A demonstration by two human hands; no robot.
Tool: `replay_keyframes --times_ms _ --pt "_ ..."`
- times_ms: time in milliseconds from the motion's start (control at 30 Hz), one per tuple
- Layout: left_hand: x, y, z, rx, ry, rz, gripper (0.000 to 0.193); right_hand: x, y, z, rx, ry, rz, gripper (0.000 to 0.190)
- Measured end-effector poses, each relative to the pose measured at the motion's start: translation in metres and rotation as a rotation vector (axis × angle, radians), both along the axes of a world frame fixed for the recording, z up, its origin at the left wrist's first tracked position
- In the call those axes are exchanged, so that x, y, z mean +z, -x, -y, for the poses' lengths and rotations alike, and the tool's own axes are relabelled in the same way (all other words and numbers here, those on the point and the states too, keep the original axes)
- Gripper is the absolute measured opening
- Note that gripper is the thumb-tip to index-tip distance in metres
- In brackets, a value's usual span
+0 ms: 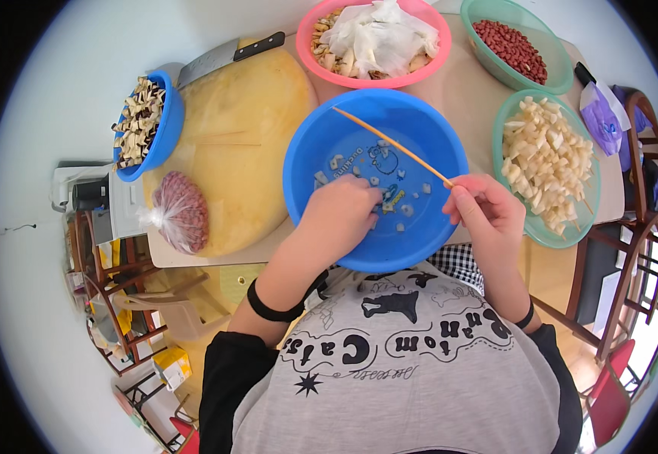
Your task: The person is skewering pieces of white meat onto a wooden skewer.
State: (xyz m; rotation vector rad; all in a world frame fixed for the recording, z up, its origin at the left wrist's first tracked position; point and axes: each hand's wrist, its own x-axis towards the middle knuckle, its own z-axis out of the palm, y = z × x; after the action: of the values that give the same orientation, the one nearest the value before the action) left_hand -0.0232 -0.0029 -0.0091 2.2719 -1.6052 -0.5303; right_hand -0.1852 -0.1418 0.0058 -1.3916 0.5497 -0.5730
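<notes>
A blue plastic basin (312,227) stands right before me, with small translucent white cubes (337,162) scattered over its printed bottom. My left hand (343,215) reaches down into it, fingers curled among the cubes; whether they pinch one is hidden. Between thumb and fingers of my right hand (479,207), at the basin's right rim, is one end of a thin wooden skewer (391,142). The skewer slants up and left across the basin, and no piece shows on it. To the right, a green plastic basin (498,147) holds many skewers loaded with white cubes (547,153).
Left lies a round yellow cutting board (243,204) with a cleaver (209,59), loose skewers (226,139) and a knotted bag of reddish pieces (181,213). Beyond it is a blue bowl (175,119) of dark-edged pieces. A pink basin (304,42) and a green basin of red beans (510,51) stand behind.
</notes>
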Motion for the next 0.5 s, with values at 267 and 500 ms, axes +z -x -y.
replay_keyframes --times_ms 267,500 --pt "-0.002 -0.002 0.0 -0.066 -0.086 0.058 0.007 0.001 0.015 0.009 -0.083 0.155 -0.052 0.009" --pt "0.0 -0.006 0.001 -0.029 -0.073 0.081 0.006 -0.002 0.027 0.013 -0.103 0.157 -0.119 0.01"
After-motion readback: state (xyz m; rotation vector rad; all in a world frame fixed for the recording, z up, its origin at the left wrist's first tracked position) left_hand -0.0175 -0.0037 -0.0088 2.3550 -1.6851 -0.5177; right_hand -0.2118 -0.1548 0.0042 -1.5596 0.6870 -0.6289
